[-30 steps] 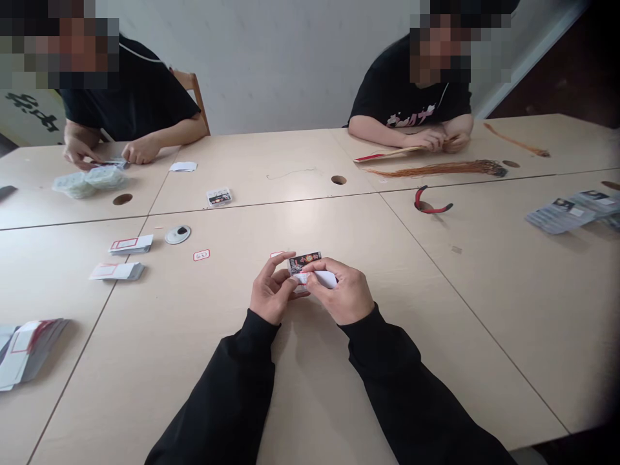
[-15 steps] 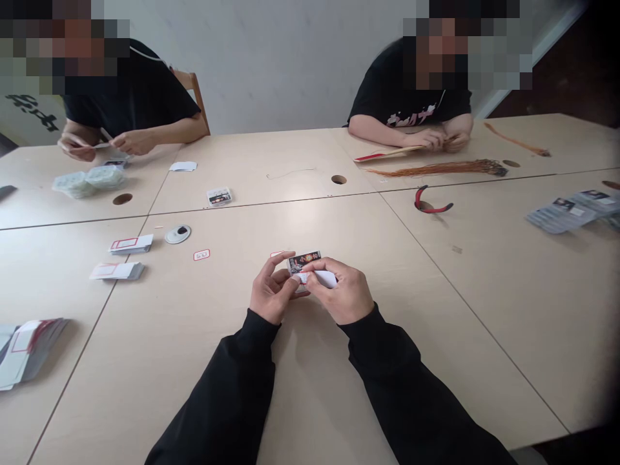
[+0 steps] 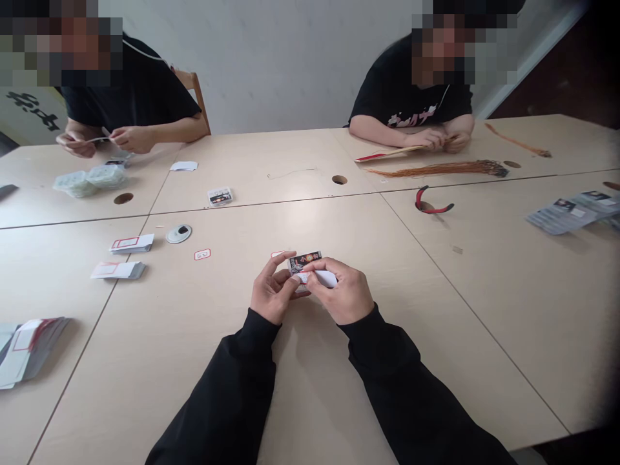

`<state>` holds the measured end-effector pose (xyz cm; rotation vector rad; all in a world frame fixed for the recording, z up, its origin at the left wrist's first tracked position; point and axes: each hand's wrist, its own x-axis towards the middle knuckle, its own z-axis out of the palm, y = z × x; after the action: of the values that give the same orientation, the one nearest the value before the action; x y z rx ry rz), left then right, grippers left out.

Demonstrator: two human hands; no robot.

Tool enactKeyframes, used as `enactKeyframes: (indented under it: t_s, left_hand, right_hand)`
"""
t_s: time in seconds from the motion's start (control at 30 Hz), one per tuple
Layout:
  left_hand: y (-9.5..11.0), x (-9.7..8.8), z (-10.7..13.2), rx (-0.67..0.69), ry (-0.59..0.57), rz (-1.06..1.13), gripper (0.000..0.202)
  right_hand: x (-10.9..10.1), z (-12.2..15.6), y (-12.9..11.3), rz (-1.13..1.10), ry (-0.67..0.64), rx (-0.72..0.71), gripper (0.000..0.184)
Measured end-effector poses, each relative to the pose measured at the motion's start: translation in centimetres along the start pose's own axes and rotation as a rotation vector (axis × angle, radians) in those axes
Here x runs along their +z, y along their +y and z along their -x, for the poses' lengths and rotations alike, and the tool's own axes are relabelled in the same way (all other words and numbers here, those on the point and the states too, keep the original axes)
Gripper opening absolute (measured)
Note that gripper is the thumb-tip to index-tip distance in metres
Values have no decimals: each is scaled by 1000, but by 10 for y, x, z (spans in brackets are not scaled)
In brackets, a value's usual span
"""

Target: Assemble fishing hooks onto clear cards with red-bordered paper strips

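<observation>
My left hand [image 3: 270,290] and my right hand [image 3: 341,292] meet at the middle of the pale table [image 3: 310,387], both in black sleeves. Between their fingertips they pinch a small printed card packet [image 3: 304,261] with a dark, red-and-yellow picture on its far part and a white flap [image 3: 323,278] under my right fingers. The fingers of both hands curl round it. A small red-edged sticker [image 3: 202,254] lies on the table to the left of my hands.
Card stacks [image 3: 130,243] [image 3: 117,270] and a larger pile [image 3: 30,349] lie at left, near a round disc [image 3: 178,234]. A person at far left handles a strip; another at far right works on orange cords [image 3: 436,169]. Red scissors [image 3: 431,201] and leaflets [image 3: 569,212] lie at right.
My hands have stayed in place on the packet. The person at far left lifted both hands off the table and now holds a thin strip between them.
</observation>
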<state>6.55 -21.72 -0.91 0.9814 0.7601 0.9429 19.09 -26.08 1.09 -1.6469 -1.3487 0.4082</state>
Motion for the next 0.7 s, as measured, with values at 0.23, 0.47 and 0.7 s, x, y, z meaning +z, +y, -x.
enactKeyframes:
  t_s: [0.23,0.47,0.7]
  left_hand:
    - [1,-1,0,-6,-6,9,48]
    - [0,0,0,0,-22,0,49]
    - [2,-4,-2,-73,-36,89,48]
  right_hand:
    - [1,0,0,-3,18,-17,12]
    - [0,0,0,28,27,-28,13]
    - [0,0,1,51,27,-36,14]
